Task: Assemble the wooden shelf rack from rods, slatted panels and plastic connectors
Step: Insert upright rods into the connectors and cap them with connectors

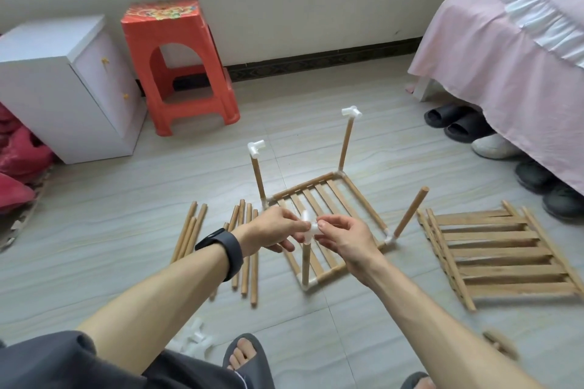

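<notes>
Assembly on a bedroom floor (126,215): I am watching the left hand (275,230) and right hand (344,240) pinching a white plastic connector (308,228) from either side, the piece sitting atop the nearest upright rod (305,265) of the slatted base panel (322,196). The far uprights (345,148) are wearing connectors; the right-side rod (410,215) is standing bare. Loose rods (246,249) are lying left of the frame, spare panels (499,253) right, more connectors (196,338) near a sandalled foot (245,357).
</notes>
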A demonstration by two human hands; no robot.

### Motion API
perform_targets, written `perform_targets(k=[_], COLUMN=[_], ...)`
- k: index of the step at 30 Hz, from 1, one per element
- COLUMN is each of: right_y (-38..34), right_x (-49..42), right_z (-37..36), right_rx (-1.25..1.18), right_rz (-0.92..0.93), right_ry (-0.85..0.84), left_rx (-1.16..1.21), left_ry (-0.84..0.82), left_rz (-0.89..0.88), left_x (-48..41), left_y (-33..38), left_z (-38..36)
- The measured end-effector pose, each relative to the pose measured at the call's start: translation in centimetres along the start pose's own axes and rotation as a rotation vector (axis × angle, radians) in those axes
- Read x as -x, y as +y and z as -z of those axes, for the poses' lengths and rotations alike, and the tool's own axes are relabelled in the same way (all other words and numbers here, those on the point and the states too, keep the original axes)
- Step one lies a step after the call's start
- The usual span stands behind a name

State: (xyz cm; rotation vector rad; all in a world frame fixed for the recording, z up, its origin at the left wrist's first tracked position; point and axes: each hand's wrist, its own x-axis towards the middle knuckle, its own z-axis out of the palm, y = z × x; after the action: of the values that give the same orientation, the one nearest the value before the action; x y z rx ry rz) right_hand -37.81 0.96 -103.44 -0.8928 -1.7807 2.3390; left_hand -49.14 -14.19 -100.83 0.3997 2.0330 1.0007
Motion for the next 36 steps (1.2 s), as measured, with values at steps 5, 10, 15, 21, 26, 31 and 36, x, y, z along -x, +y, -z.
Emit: perform_targets(k=[5,10,15,21,26,31,36], right_y=[1.3,2.3,2.9,4.0,4.7,5.5,5.4], right_x=[-1.1,-1.8,-2.2,-2.8,-3.2,-2.7,-2.5], right_z=[0.2,0.3,0.4,0.4,-0.4,-1.8,-1.8], right_rx=[0.161,0.223,0.176,0.187,0.219,0.205,0.218], right_rz=[0.025,0.023,0.004,0.033,0.050,0.065,0.072], right_ry=[0.014,0.055,0.088,0.098,0.068,0.073,0.057], left_rx=[-0.131,-0.206,-0.198,-0.025,0.159,0.230,0.228], left_ry=[0.019,-0.013,-0.035,-0.037,-0.014,0.005,0.019], left_rz=[-0.026,-0.009,0.045,0.111,0.210,0.211,0.208], left_x=[0.0,-0.1,-0.6,-1.3,-1.7,-1.3,-1.3], left_y=[-0.9,-1.5,-1.7,-2.2,-3.2,-4.7,-4.8], left_z=[-0.4,-0.9,-1.1,-1.1,-1.0,-0.8,-1.0])
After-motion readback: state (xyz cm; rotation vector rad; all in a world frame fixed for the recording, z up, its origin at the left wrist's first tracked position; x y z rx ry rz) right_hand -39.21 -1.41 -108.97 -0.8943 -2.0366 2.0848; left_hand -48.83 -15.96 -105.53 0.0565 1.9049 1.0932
